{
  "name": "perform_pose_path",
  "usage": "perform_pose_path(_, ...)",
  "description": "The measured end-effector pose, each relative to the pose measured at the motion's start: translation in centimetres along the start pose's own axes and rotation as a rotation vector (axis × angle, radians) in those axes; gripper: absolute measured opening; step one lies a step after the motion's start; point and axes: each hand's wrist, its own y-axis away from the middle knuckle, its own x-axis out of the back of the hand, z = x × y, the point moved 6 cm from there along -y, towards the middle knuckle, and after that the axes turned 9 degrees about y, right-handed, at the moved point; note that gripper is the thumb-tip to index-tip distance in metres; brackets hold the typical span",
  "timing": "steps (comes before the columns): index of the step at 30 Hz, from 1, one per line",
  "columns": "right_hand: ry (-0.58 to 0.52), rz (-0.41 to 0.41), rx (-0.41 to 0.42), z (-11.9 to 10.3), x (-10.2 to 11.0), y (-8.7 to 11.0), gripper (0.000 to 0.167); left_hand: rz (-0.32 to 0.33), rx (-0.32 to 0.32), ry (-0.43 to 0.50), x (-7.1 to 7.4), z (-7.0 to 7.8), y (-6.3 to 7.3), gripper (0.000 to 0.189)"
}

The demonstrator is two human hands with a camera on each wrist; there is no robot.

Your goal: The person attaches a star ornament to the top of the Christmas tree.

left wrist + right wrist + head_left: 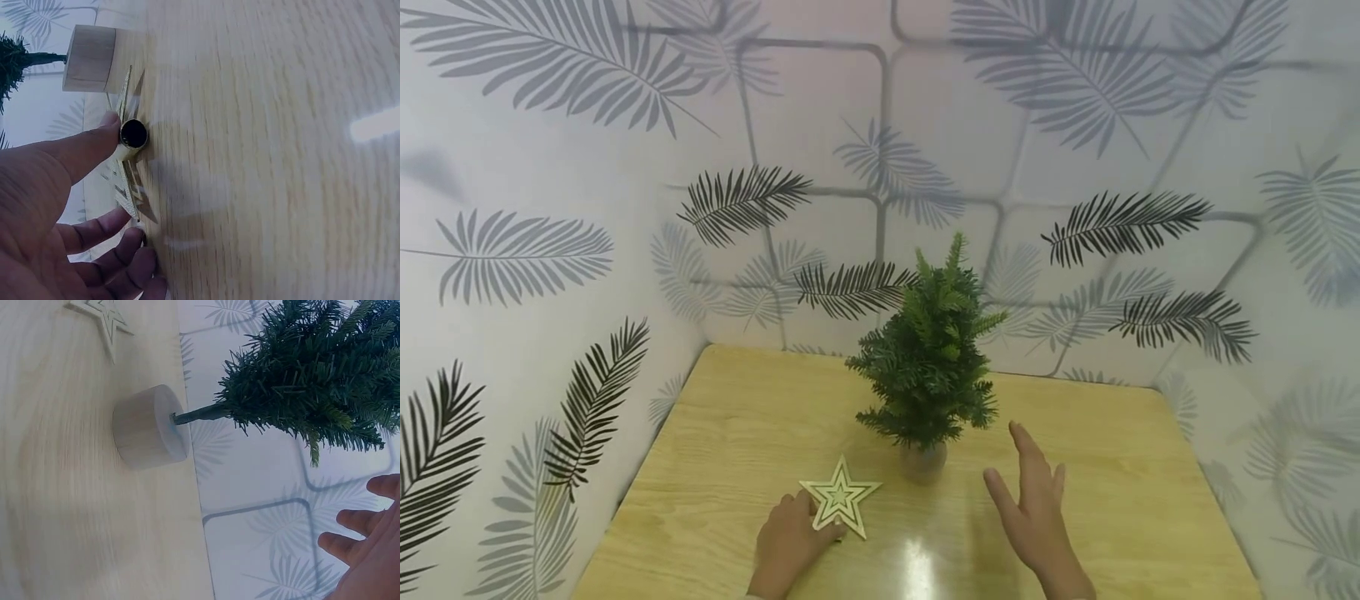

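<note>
Star (839, 497) in left hand (792, 540), tree (928, 358) within table edges (1075, 390) (right hand (1039, 512) apart)

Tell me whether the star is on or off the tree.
Off: the left hand holds the star low, apart from the tree.

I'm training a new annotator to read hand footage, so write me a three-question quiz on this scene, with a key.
1. Which hand holds the star? (a) left (b) right (c) both
2. True or false: the tree stands upright on the table.
3. Fill in: the right hand holds ____.

Key:
1. (a), the left hand
2. True
3. nothing
</note>
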Motion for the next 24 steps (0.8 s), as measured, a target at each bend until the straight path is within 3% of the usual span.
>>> perform_pose_path(4,0.0,-0.005,-0.006,-0.3,0.1,-0.4,0.063,-0.019,-0.003,0.019,0.0,0.3,0.1,0.051)
perform_pose_path(9,0.002,0.001,-0.01,-0.7,0.1,-1.1,0.063,-0.083,-0.003,0.11,-0.2,0.3,0.2,0.046)
perform_pose_path(18,0.011,-0.001,-0.008,-1.2,0.5,-1.7,0.065,-0.311,0.024,0.29,-1.7,-0.5,0.3,0.034)
perform_pose_path(24,-0.002,0.016,-0.005,-1.2,0.8,-1.5,0.06,-0.359,-0.013,0.372,-1.9,-0.5,0.2,0.038)
